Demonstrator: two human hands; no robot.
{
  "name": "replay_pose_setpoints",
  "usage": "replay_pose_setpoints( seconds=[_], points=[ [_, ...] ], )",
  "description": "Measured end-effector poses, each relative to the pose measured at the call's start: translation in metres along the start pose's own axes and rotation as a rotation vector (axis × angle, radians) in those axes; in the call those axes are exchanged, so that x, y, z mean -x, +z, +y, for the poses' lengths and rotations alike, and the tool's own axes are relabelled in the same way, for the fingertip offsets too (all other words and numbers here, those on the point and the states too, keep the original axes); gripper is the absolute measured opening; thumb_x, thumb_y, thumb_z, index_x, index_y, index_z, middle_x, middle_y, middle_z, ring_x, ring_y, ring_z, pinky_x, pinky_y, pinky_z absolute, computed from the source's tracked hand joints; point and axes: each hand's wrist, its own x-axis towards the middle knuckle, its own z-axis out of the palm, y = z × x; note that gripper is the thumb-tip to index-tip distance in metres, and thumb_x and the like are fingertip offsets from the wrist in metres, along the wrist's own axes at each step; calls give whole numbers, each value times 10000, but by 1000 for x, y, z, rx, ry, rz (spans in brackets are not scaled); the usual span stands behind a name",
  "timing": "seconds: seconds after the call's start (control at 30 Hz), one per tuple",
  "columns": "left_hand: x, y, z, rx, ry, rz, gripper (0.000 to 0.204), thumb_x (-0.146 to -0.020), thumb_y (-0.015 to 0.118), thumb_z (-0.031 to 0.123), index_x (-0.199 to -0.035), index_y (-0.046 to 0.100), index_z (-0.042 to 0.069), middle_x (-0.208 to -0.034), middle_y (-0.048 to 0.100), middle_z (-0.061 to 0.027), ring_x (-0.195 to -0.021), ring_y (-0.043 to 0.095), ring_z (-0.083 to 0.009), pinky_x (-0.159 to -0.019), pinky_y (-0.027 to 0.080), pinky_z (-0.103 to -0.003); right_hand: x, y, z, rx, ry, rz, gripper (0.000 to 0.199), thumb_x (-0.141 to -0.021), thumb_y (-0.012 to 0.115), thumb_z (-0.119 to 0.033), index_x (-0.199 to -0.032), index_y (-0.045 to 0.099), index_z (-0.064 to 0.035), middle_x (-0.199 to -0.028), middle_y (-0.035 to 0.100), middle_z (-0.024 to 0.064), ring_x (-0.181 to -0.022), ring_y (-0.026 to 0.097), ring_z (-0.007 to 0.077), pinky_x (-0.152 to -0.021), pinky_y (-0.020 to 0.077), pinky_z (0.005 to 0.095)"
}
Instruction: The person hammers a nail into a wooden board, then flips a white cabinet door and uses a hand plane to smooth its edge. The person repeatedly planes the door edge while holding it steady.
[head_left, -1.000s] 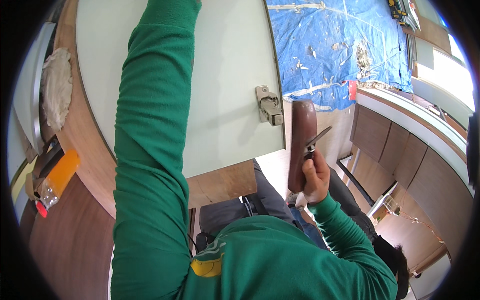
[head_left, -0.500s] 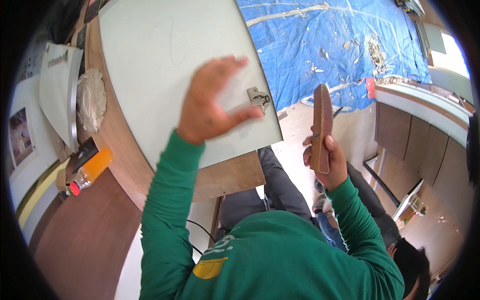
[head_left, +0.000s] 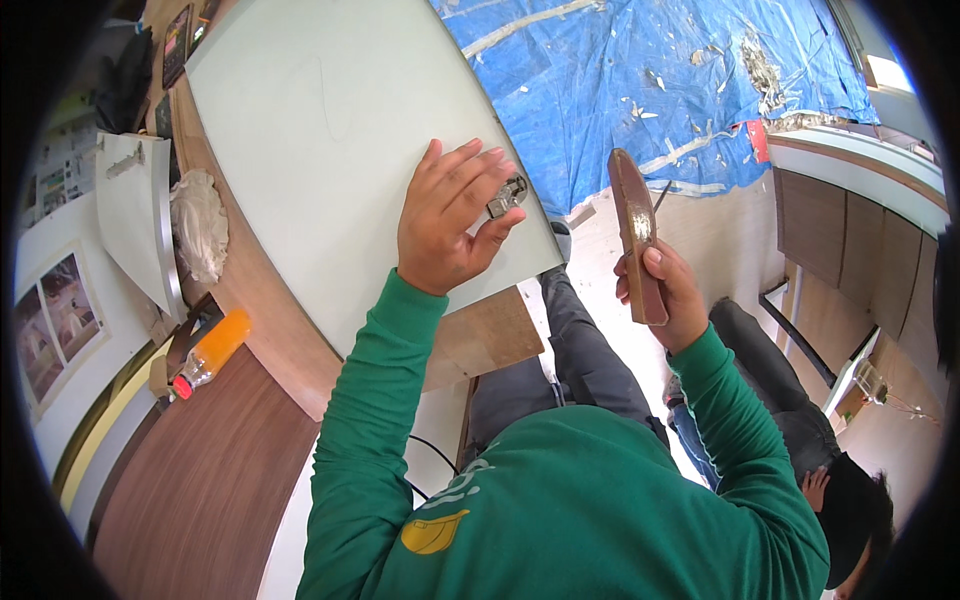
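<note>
One view, I'm seeing left hand (head_left: pixel 442 222) holding fingers apart by the metal hinge (head_left: pixel 507 197) on the white panel (head_left: pixel 290 150), contact unclear, right hand (head_left: pixel 684 302) gripping the long brown block (head_left: pixel 636 225) beyond its right edge.

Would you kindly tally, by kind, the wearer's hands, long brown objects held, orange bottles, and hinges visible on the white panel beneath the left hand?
Hands: 2 (left hand, right hand)
Long brown object: 1
Orange bottle: 1
Metal hinge: 1
Total: 5
</note>
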Motion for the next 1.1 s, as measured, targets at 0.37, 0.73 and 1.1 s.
replay_pose_setpoints(
  seconds=[0.37, 0.73, 1.1],
  points=[
    [21, 17, 119, 374, 151, -132, 817, -829, 852, 475, -1465, 514, 90, -1494, 533, -174, -1341, 535, -368, -1142, 370, -555, 17, 26, -24, -290, 141, -47, 444, -1041, 536, -336, -1371, 537, -40, -1137, 643, 98, -995, 711, 211, -744, 579, 331],
    [-14, 28, 127, 697, -196, -167, 1110, -740, 909, 354, -1607, 295, 35, -1599, 431, -170, -1465, 405, -413, -1243, 220, -585, 19, 10, -39, -361, 316, -157, 513, -1024, 522, -491, -1147, 644, -8, -819, 685, 141, -642, 667, 199, -507, 497, 301],
    [-24, 24, 108, 342, -52, -248, 770, -825, 815, 481, -1452, 575, 101, -1458, 582, -108, -1430, 465, -372, -1224, 235, -604, 25, -19, -35, -588, 410, -377, 693, -1014, 437, -568, -1254, 623, 55, -686, 628, 192, -456, 550, 217, -452, 466, 306]
  ],
)
